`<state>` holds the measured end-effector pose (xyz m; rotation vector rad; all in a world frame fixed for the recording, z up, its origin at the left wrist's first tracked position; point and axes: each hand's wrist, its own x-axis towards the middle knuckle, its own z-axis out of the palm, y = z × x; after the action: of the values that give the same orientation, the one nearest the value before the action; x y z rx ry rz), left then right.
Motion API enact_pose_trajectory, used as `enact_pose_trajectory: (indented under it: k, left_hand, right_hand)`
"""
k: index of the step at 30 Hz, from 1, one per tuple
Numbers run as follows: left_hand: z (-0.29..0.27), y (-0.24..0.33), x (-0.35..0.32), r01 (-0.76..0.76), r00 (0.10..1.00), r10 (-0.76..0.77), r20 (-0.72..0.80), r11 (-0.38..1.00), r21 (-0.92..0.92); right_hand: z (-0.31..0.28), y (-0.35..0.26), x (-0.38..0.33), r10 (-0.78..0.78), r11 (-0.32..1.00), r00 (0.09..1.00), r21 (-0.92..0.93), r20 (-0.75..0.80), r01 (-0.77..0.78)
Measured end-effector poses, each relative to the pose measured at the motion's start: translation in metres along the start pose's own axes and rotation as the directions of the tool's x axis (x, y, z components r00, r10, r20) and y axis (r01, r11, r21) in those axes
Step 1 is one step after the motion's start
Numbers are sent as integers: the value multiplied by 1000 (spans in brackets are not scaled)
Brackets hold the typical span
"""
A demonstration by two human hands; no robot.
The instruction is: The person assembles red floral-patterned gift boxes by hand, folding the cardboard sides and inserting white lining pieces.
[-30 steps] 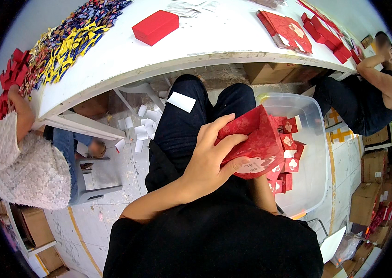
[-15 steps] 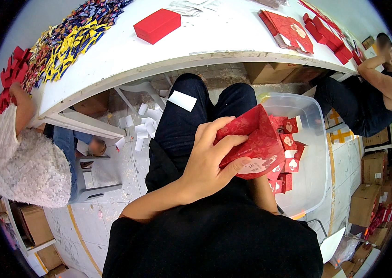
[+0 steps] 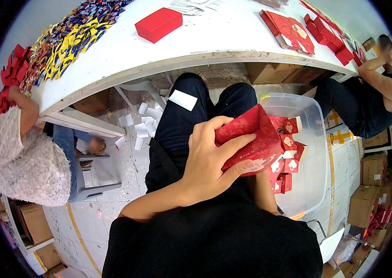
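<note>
Red flowered box [image 3: 266,143], clamped in the fingers of my left hand [image 3: 205,160], my right hand hidden, its fingers I cannot tell, clear bin [image 3: 309,187] alongside.

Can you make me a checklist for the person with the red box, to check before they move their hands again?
1. Left hand on the patterned red box: ok, its fingers and thumb are against it.
2. Right hand holding on too: cannot tell, the box hides that hand; only the right forearm shows.
3. Plastic bin close by: ok, it sits to the person's right, with small red boxes inside.
4. Nothing loose on the lap: not ok, a white slip lies on the left thigh.
5. Floor tidy: not ok, white pieces are scattered on it.
</note>
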<state>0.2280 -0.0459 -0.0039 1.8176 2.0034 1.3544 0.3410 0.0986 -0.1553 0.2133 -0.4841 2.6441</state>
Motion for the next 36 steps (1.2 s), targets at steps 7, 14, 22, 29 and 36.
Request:
enact_pose_trajectory:
  k: [7, 14, 22, 29, 36]
  left_hand:
    - [4, -1, -2, -13, 994, -2, -108, 991, -134]
    - [3, 1, 1, 49, 976, -138, -169, 893, -446]
    - [8, -6, -6, -175, 945, 80, -318, 944, -281]
    - [14, -9, -7, -333, 890, 215, -401, 909, -251]
    - [9, -9, -8, -316, 917, 235, -322, 920, -230]
  right_hand:
    - [12, -5, 3, -5, 999, 998, 35, 69, 3]
    - [28, -5, 3, -86, 976, 996, -201, -27, 79]
    - [27, -6, -3, -141, 983, 989, -123, -49, 134]
    - [33, -6, -9, -167, 978, 984, -138, -58, 157]
    - [35, -5, -11, -179, 974, 982, -152, -66, 167]
